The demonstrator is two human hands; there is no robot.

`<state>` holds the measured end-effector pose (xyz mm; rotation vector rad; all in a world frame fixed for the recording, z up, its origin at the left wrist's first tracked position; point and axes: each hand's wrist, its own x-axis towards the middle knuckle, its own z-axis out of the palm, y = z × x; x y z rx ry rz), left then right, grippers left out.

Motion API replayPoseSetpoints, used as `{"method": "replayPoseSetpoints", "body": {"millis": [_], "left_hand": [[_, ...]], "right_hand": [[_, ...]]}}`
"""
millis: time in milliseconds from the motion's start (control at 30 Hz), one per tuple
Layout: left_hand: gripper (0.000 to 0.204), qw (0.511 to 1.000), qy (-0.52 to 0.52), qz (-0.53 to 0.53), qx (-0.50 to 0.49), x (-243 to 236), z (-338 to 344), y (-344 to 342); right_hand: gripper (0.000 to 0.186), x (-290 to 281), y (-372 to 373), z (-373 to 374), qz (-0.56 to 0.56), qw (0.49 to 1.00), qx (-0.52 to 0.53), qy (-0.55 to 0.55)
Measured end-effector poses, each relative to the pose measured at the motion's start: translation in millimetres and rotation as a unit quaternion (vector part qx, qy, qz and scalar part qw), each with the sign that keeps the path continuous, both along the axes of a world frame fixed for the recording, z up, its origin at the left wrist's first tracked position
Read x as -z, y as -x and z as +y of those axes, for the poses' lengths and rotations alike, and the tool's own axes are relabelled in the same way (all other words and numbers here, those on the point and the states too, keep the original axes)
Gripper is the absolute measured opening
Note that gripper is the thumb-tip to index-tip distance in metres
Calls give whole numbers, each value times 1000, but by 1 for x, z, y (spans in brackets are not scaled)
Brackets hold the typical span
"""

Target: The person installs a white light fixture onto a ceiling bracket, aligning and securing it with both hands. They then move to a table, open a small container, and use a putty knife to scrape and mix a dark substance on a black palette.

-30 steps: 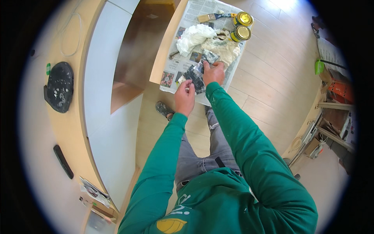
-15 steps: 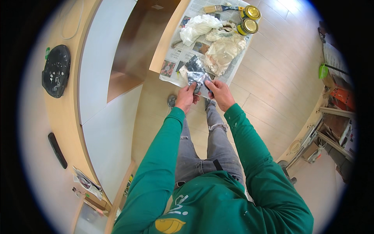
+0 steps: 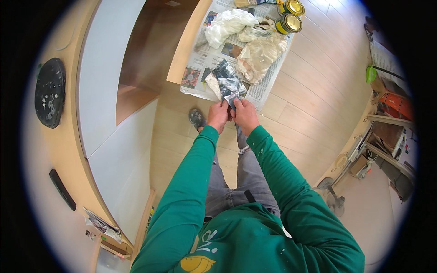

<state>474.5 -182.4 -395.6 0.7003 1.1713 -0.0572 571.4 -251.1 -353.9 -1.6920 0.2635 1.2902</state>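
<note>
Both my hands are close together in front of me, just short of a newspaper-covered board. My left hand (image 3: 217,117) is closed on a dark, flat piece smeared with white (image 3: 229,85), which looks like a scraper blade or a sheet; its exact kind is unclear. Between the thumb and fingers of my right hand (image 3: 246,117) is a smaller grey piece with white smears (image 3: 231,100), overlapping the first. Just beyond lies another black, white-streaked flat piece (image 3: 224,68), beside a cream-coloured scrap (image 3: 212,84). The undersides of my fingers are hidden.
On the newspaper (image 3: 191,86) lie a crumpled white cloth (image 3: 230,25), a beige crumpled bundle (image 3: 258,59), a paintbrush (image 3: 255,2) and two tins (image 3: 288,23). White cabinet panels (image 3: 107,82) rise on the left. Cluttered shelving (image 3: 387,123) stands on the right.
My right hand has moved inward against the left, bringing its piece over the one in the left hand. The view has shifted slightly, and one shoe shows more fully.
</note>
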Motion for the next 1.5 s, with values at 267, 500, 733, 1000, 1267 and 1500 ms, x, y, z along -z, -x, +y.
{"method": "replayPoseSetpoints", "body": {"millis": [267, 500, 733, 1000, 1267, 1500], "left_hand": [[39, 1000, -3, 6, 0, 5, -2, 0], [40, 1000, 10, 4, -4, 4, 0, -1], [40, 1000, -2, 8, -22, 15, -1, 3], [42, 999, -32, 29, -6, 2, 1, -7], [45, 998, -29, 43, -23, 13, -5, 0], [44, 998, -33, 54, -19, 1, 0, -2]], "right_hand": [[27, 19, -7, 21, -45, 999, 22, -9], [21, 42, -7, 7, -395, 905, -151, -38], [24, 19, 12, 18, -142, 988, 55, -1], [23, 43, 9, 10, -249, 968, 25, -26], [16, 41, 5, 16, -192, 981, 22, -2], [12, 38, 9, 10, -170, 985, 9, 11]]}}
